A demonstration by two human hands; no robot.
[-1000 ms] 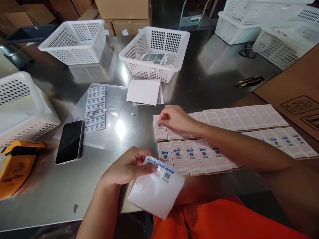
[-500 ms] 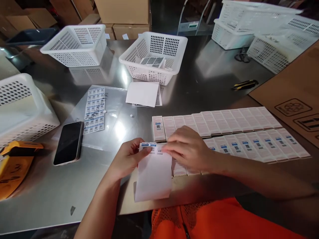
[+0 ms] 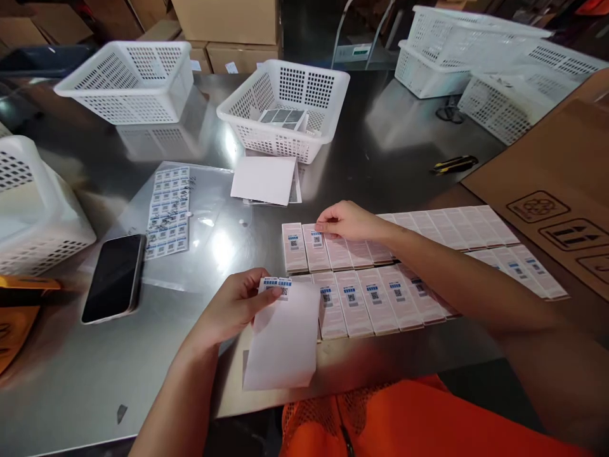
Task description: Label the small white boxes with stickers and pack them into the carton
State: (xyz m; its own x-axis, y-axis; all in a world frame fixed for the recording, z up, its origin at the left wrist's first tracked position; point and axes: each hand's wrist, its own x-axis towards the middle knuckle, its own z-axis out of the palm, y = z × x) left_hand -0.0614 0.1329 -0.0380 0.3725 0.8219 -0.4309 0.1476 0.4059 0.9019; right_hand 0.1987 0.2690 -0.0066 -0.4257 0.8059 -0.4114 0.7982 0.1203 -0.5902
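Note:
My left hand (image 3: 245, 301) pinches a white label sheet (image 3: 285, 339) by its top left edge, thumb over the QR-code labels left along the top. Above the back row of small pink boxes (image 3: 340, 255), my right hand (image 3: 345, 220) has thumb and fingers closed on the edge of a QR-code sticker (image 3: 316, 239). That sticker lies against the face of the second box from the left. The leftmost box (image 3: 294, 247) in that row bears a similar sticker. In the front row, boxes (image 3: 351, 301) show stickers too; my right forearm hides part of both rows.
Left of the boxes lie a phone (image 3: 114, 276) and another label sheet (image 3: 169, 212) on a plastic bag. White baskets (image 3: 285, 136) stand behind folded paper (image 3: 263, 179). A yellow-black cutter (image 3: 454, 165) lies near a large carton (image 3: 561, 190) at right.
My right hand has moved from the label sheet up to the back row, carrying a sticker to the second box. My left hand keeps hold of the sheet. The view has shifted slightly.

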